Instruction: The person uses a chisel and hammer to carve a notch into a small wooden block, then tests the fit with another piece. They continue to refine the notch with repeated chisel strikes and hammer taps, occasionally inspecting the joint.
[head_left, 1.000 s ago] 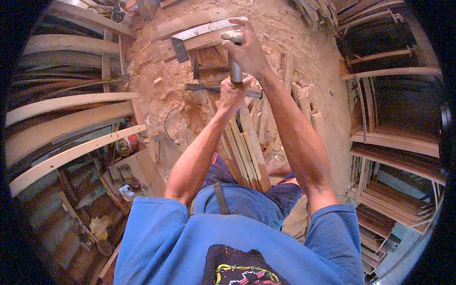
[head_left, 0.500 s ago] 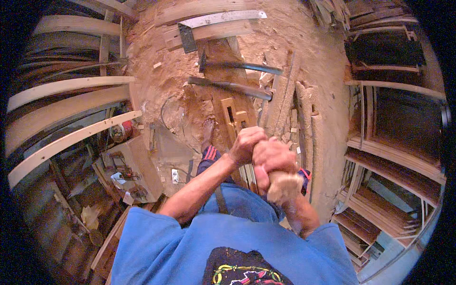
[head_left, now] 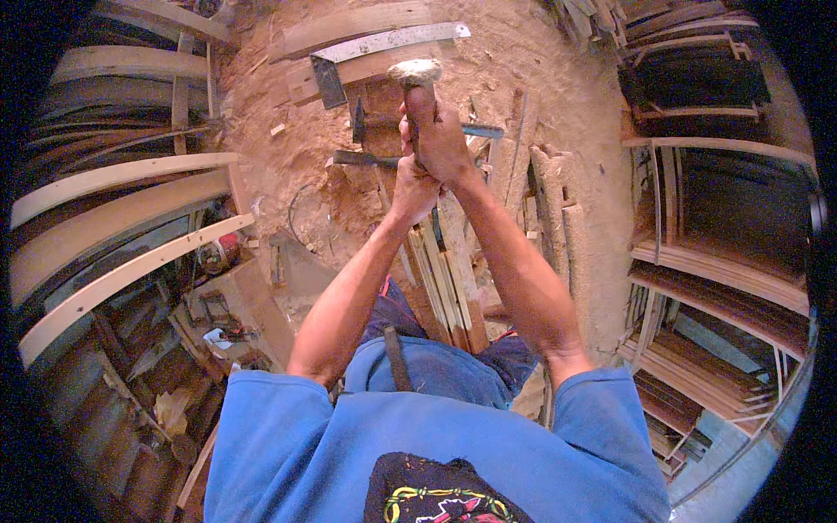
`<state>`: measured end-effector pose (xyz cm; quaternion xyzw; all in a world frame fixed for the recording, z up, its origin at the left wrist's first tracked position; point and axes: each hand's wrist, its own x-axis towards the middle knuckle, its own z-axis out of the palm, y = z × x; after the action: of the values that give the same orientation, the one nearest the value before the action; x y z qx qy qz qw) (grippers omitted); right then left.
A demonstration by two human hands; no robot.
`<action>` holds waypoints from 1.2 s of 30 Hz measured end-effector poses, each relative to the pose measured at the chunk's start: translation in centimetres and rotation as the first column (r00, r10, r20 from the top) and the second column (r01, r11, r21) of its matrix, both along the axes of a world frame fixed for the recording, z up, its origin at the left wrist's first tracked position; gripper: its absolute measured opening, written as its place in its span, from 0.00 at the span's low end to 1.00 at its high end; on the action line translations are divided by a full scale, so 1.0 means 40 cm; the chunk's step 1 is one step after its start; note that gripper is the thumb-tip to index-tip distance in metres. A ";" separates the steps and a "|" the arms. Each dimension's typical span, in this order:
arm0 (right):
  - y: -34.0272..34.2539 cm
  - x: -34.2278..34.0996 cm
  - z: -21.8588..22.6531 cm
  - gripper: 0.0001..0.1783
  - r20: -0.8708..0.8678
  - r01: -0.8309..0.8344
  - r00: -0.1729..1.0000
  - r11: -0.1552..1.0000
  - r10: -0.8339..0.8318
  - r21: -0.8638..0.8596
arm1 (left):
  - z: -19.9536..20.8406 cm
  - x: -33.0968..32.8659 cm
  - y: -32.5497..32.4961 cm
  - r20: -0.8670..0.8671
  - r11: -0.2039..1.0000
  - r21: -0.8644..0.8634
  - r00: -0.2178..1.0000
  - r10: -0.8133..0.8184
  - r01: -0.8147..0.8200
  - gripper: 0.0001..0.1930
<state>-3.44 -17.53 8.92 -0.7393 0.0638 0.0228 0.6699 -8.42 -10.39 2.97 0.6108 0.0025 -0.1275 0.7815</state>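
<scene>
Both my hands are closed around a chisel point(head_left: 420, 100) with a thick brown wooden handle and a pale, frayed, flattened end that points away from me. My right hand point(head_left: 442, 144) wraps the handle higher up. My left hand point(head_left: 417, 187) grips just below and touches it. The chisel's blade is hidden behind my hands. Under them, narrow pale wooden pieces point(head_left: 440, 279) lie side by side, running back toward my lap between my legs. Just beyond my hands a hammer point(head_left: 357, 120) with a blue handle end lies crosswise, partly covered. A dark bar-like tool point(head_left: 366, 159) lies nearer.
A metal try square point(head_left: 401, 39) rests on boards at the far side. Sawdust covers the ground point(head_left: 288, 157). Rough timber lengths point(head_left: 558, 200) lie to the right. Wooden frames point(head_left: 724, 279) stand along the right side, and curved-looking planks point(head_left: 131, 179) along the left.
My hands have moved forward and left, both arms straightening. The chisel handle's frayed end has swung from near my right forearm to pointing away. The view has shifted slightly.
</scene>
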 end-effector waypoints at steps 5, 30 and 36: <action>-0.026 0.056 0.145 0.36 -0.257 0.049 0.965 0.998 -0.055 -0.032 | 0.125 0.053 -0.031 -0.010 0.932 0.355 0.997 -0.079 0.077 0.07; -0.093 -0.647 0.195 0.16 0.659 -0.158 0.746 0.987 0.095 0.036 | 0.125 -0.311 -0.006 0.869 0.967 0.182 0.431 -0.244 0.179 0.12; -0.100 -0.675 0.155 0.16 0.684 -0.156 0.719 0.988 0.124 -0.015 | 0.091 -0.318 0.006 0.876 0.941 0.274 0.352 -0.330 0.199 0.06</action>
<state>-30.43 -21.53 15.11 -0.6837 -0.2433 -0.1983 0.6588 -21.12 -10.15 6.60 0.6178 -0.5152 0.1030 0.5850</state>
